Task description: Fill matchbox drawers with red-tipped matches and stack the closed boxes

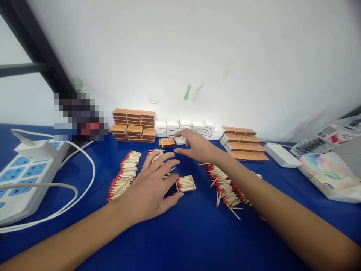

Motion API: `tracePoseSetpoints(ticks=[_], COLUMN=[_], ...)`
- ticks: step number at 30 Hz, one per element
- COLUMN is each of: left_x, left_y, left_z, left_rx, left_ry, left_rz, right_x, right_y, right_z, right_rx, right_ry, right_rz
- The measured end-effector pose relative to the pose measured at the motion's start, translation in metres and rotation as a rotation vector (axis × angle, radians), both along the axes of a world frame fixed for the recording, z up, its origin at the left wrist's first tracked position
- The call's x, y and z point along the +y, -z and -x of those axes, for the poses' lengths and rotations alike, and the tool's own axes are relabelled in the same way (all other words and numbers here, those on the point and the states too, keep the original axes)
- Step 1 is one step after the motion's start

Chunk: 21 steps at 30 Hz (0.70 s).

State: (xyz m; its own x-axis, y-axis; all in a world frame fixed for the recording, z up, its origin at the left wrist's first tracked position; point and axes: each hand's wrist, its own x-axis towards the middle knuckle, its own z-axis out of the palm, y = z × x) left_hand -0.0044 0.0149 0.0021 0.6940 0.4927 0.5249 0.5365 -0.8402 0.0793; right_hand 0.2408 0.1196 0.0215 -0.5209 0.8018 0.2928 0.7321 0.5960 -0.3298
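Note:
A small white matchbox tray (186, 183) lies on the blue table, filled with red-tipped matches. My left hand (156, 184) is at its left end with fingers spread, thumb and index finger close to the tray's edge; whether they touch it I cannot tell. Farther back, my right hand (197, 145) stretches out, thumb and fingers apart, with no object visible between them. In front of its fingertips sit an orange matchbox sleeve (167, 142) and a white tray (179, 140). Loose matches (128, 169) lie beyond my left hand, and another pile (225, 186) lies under my right forearm.
Stacked orange matchboxes (134, 119) stand at the back left, white trays (169, 128) in the middle, more orange boxes (245, 145) at right. A power strip (36, 177) with white cables lies left. A white adapter (282, 155), tissue pack (329, 175) and plastic bottle (329, 133) are right.

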Motion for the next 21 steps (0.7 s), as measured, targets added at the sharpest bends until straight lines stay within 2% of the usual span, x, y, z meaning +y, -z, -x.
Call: tracePoseSetpoints(ticks=[5, 8, 11, 15, 17, 19, 21], left_x=[-0.005, -0.002, 0.008, 0.019, 0.022, 0.023, 0.023], left_y=[-0.005, -0.009, -0.011, -0.013, -0.014, -0.013, -0.011], left_z=[-0.003, -0.001, 0.004, 0.009, 0.011, 0.011, 0.01], left_rx=[-0.06, -0.078, -0.134, -0.147, -0.156, -0.16, -0.156], left_ry=[0.096, 0.061, -0.008, -0.128, -0.176, -0.208, -0.218], left_rz=[-0.065, -0.074, -0.082, -0.118, -0.142, -0.16, -0.164], right_x=[0.013, 0.019, 0.014, -0.016, -0.039, -0.061, -0.079], right_y=[0.005, 0.006, 0.0, -0.012, -0.014, -0.013, -0.01], right_z=[0.028, 0.034, 0.02, -0.018, -0.033, -0.042, -0.042], right_rx=[-0.092, -0.099, -0.082, 0.033, 0.108, 0.172, 0.219], right_ry=[-0.065, -0.066, -0.038, 0.039, 0.049, 0.064, 0.054], right_rz=[-0.002, 0.006, -0.011, -0.015, 0.043, 0.115, 0.118])
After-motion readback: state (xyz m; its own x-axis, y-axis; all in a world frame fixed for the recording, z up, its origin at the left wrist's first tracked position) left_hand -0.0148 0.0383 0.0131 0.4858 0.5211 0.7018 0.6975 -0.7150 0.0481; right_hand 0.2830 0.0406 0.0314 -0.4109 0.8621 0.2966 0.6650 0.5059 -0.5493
